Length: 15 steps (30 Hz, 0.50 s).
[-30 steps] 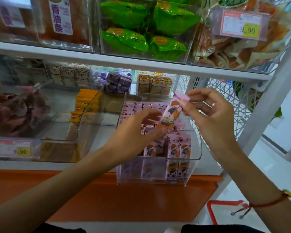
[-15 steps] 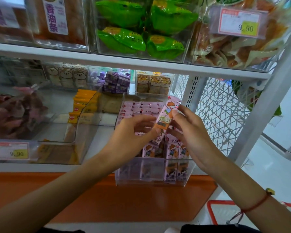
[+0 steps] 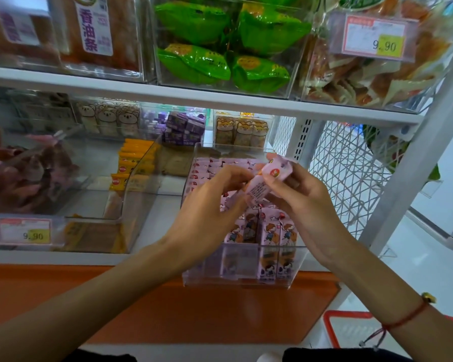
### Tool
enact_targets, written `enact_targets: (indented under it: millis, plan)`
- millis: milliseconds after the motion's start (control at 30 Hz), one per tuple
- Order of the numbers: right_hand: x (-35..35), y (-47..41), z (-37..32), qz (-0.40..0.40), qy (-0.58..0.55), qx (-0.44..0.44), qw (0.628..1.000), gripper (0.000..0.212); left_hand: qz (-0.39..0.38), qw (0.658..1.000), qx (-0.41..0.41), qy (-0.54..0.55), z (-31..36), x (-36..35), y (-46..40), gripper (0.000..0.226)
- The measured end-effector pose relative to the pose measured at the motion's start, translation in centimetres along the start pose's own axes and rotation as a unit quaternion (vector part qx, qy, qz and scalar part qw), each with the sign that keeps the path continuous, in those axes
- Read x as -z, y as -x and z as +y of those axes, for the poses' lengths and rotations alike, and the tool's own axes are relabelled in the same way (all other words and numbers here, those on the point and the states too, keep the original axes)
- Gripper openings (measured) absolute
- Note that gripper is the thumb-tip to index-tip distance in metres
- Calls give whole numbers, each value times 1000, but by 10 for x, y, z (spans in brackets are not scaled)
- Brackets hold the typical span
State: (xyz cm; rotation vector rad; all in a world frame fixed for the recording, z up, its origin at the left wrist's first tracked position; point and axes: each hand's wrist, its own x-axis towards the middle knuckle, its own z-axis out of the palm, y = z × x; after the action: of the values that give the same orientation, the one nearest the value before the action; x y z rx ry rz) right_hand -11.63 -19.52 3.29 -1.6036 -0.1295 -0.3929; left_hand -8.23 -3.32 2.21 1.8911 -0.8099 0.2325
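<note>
1. Grasping the pink snack packet point(image 3: 268, 178) with both sets of fingers, tilted and with its printed back showing, just above the clear bin point(image 3: 236, 273) and clear of the stock inside.
2. With the left hand point(image 3: 212, 207), pinching the lower end; with the right hand point(image 3: 309, 212), curling round the upper end, thumb across the face.
3. Probably turning the packet to match its fellows before slotting it in. Roll it between the fingertips rather than squeezing, to spare the contents and the seal.
4. Aim for the gap in the front row of upright packets point(image 3: 272, 231). Lower it base first, picture side to the front, straight down rather than at a slant.
5. Free the left hand first and steady the neighbouring packets with it, so that none tips as the new one goes in.
6. Press lightly: the bin stands at the very front of the white shelf point(image 3: 89, 257) and could likely slide forward under a hard push.
7. Leave alone the orange packets point(image 3: 134, 163) in the bin to the left and the red basket point(image 3: 348, 316) on the floor below right.
</note>
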Motion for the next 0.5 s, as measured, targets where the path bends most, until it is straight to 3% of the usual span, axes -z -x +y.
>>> enact_targets:
  millis: [133,333,400,500]
  plan:
    - [-9,4,1,38,54,47,997,31,13,998,-8,-55,-2,-1,1,44]
    - [-6,2,-5,-7,18,-4,1000,48,-5,997,42,57,1,5,-4,37]
    - [-3,1,-5,3,-17,-40,999,46,-38,987,92,126,2,7,-7,19]
    - [0,0,-3,15,-41,-105,994,35,-99,944,215,229,5,11,-8,23]
